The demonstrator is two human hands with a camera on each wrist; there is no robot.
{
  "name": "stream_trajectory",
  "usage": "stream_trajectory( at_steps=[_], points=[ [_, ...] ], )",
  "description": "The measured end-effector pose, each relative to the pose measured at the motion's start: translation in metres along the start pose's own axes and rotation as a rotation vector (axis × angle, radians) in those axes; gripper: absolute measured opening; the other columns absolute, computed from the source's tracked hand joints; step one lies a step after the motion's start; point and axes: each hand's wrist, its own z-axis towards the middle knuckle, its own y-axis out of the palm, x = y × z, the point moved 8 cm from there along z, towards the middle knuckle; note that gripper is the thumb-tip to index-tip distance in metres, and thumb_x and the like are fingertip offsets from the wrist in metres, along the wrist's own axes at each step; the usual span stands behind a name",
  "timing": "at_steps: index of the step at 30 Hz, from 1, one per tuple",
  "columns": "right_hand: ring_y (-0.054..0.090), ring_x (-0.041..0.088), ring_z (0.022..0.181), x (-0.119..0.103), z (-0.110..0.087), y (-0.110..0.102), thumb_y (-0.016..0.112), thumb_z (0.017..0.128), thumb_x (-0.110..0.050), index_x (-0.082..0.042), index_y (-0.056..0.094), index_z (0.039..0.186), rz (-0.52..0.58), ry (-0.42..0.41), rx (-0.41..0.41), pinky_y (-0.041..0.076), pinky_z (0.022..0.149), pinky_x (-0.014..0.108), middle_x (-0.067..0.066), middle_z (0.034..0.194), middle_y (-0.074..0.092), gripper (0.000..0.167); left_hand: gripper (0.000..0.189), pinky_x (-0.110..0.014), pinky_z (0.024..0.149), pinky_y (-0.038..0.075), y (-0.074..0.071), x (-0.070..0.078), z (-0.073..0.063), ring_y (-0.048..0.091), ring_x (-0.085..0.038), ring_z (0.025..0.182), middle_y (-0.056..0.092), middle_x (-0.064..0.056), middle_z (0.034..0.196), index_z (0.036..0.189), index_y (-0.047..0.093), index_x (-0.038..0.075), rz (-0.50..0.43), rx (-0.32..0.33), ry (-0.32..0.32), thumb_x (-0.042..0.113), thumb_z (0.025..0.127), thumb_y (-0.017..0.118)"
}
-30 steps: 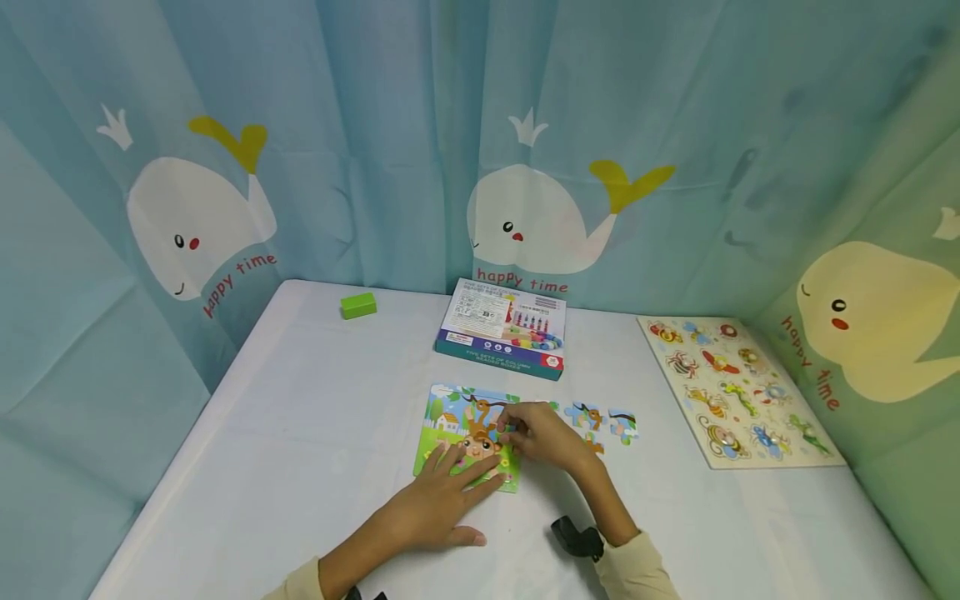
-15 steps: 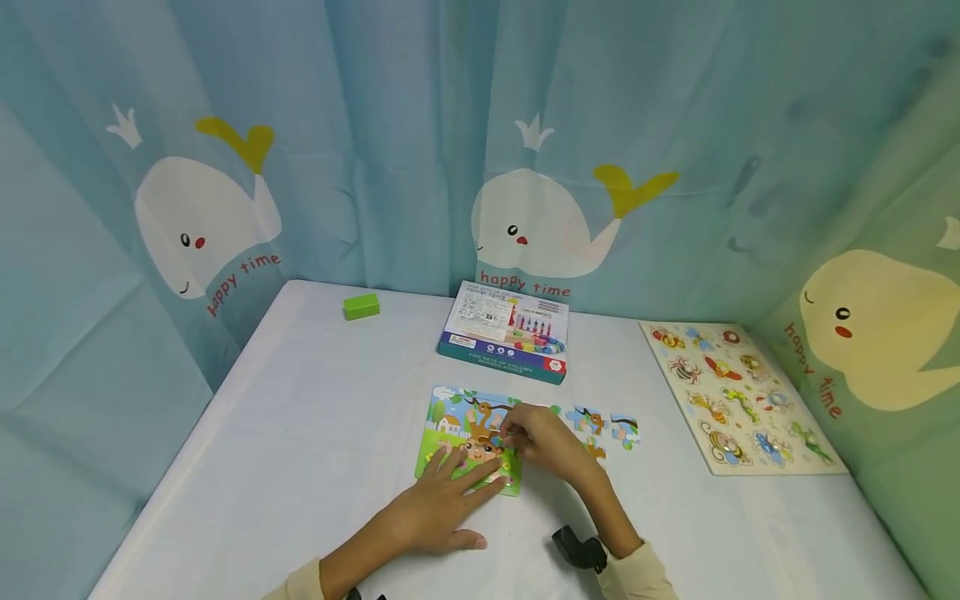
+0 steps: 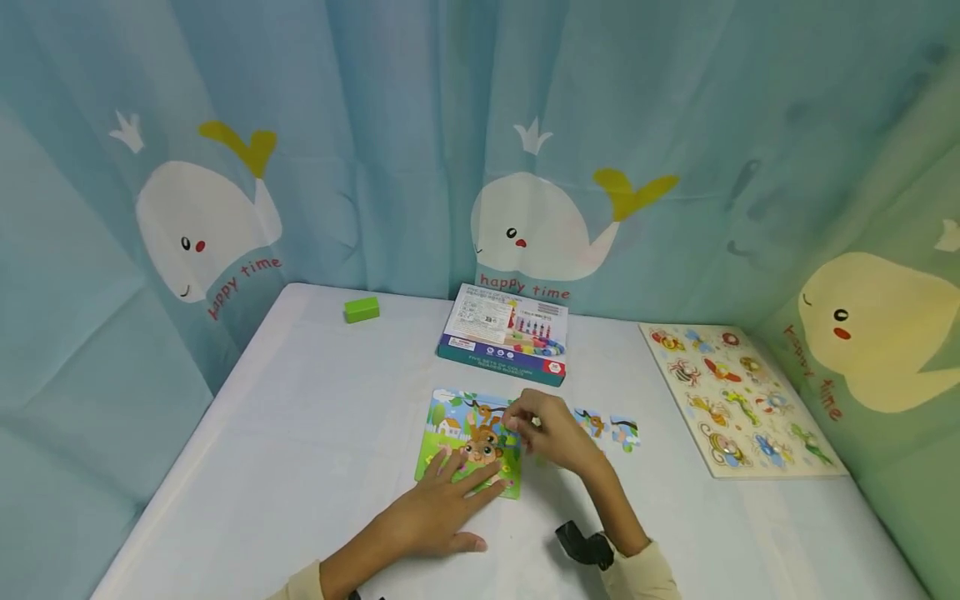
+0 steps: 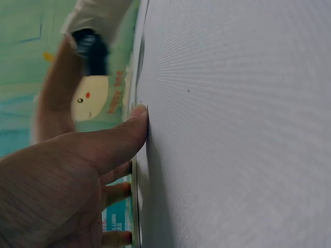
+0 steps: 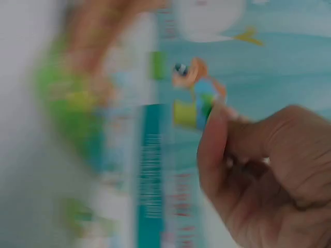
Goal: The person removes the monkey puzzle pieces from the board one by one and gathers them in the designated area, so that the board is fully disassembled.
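A jigsaw puzzle board (image 3: 429, 454) with a monkey picture lies on the white table. My left hand (image 3: 431, 512) rests on its lower part, fingers spread and straight, thumb out on the tablecloth. My right hand (image 3: 551, 429) pinches a puzzle piece (image 5: 199, 98) between thumb and index finger. The piece bears a monkey's eye and ear and is raised close over the right part of the board. Two loose puzzle pieces lie to the right, one with a small monkey (image 3: 591, 422) and one with a branch (image 3: 624, 431); the right hand and forearm hide part of that area.
Behind the board stands a flat cardboard box (image 3: 502, 333). A green block (image 3: 362, 309) sits at the back left. To the right lies a wooden board with insect shapes (image 3: 738, 400). Blue whale-print curtains (image 3: 390, 167) surround the table.
My right hand has risen a little from the board's right side, with the puzzle piece now showing tilted in its fingers. My left hand has stayed in place.
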Motion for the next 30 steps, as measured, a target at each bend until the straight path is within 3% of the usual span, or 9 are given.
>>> stream_trajectory(
  at_steps=[2,4,11,14,18,26,30],
  points=[
    [0.058,0.016,0.056,-0.011,0.001,-0.015,0.061,0.094,-0.003,-0.004,0.069,0.093,-0.011,-0.041,0.074,0.052,0.046,0.025,0.008,0.081,0.060,0.008,0.074,-0.059,0.116,0.026,0.001,-0.001,0.000,0.034,-0.039,0.143,0.023,0.003,0.163,0.155,0.029,0.027,0.004,0.001,-0.009,0.060,0.092,0.051],
    [0.058,0.019,0.059,-0.013,0.000,-0.027,0.061,0.095,-0.006,-0.005,0.069,0.095,-0.026,-0.029,0.127,0.052,0.047,0.026,0.007,0.083,0.061,0.008,0.074,-0.059,0.116,0.025,0.002,-0.002,0.000,0.033,-0.040,0.144,0.023,0.003,0.163,0.155,0.028,0.027,-0.009,-0.005,-0.020,0.059,0.092,0.052],
    [0.065,0.028,0.071,0.011,-0.005,-0.038,0.065,0.094,-0.013,-0.005,0.068,0.104,-0.008,0.148,0.128,0.057,0.055,0.037,0.009,0.081,0.066,0.013,0.074,-0.059,0.118,0.022,0.005,-0.001,-0.002,0.030,-0.040,0.145,0.021,0.004,0.164,0.156,0.026,0.027,-0.037,-0.005,-0.032,0.058,0.093,0.051],
    [0.069,0.034,0.074,0.019,-0.008,-0.043,0.071,0.090,-0.016,-0.004,0.067,0.100,0.023,0.197,0.155,0.057,0.057,0.042,0.010,0.079,0.070,0.017,0.074,-0.059,0.118,0.021,0.005,-0.001,-0.002,0.029,-0.040,0.146,0.020,0.004,0.164,0.156,0.026,0.027,-0.045,-0.007,-0.032,0.058,0.094,0.050],
    [0.069,0.032,0.073,0.030,-0.016,-0.051,0.071,0.089,-0.019,-0.004,0.066,0.094,0.056,0.252,0.213,0.057,0.056,0.041,0.012,0.081,0.072,0.017,0.070,-0.058,0.118,0.022,0.003,-0.004,-0.003,0.026,-0.039,0.147,0.019,0.005,0.164,0.155,0.028,0.026,-0.089,-0.022,-0.009,0.053,0.095,0.052],
    [0.062,0.023,0.071,0.058,-0.054,-0.074,0.063,0.095,-0.013,0.000,0.066,0.104,0.091,0.343,0.263,0.056,0.057,0.035,0.019,0.091,0.067,0.016,0.067,-0.059,0.117,0.020,0.002,-0.008,-0.001,0.023,-0.040,0.148,0.017,0.004,0.165,0.154,0.031,0.024,-0.146,-0.042,0.042,0.046,0.096,0.054],
    [0.060,0.020,0.069,0.077,-0.082,-0.088,0.064,0.096,-0.017,0.001,0.066,0.106,0.091,0.435,0.265,0.054,0.057,0.033,0.014,0.088,0.067,0.021,0.067,-0.059,0.118,0.019,0.004,-0.007,-0.001,0.021,-0.039,0.148,0.016,0.005,0.165,0.155,0.030,0.024,-0.149,-0.048,0.037,0.046,0.096,0.054]
  ],
)
